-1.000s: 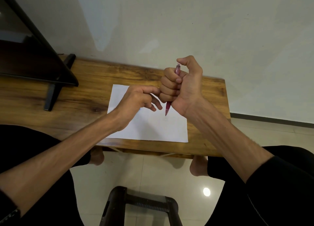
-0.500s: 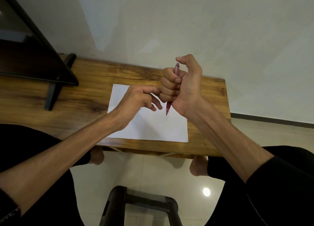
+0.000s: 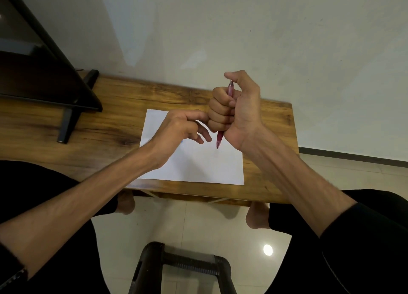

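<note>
No readable text or numbers, faint blue mark on the paper, too small to read

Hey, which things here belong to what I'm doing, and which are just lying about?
In use: red pen gripped in the right hand; left hand; white paper sheet; wooden table.
Lying about: black screen on its stand; dark stool.
</note>
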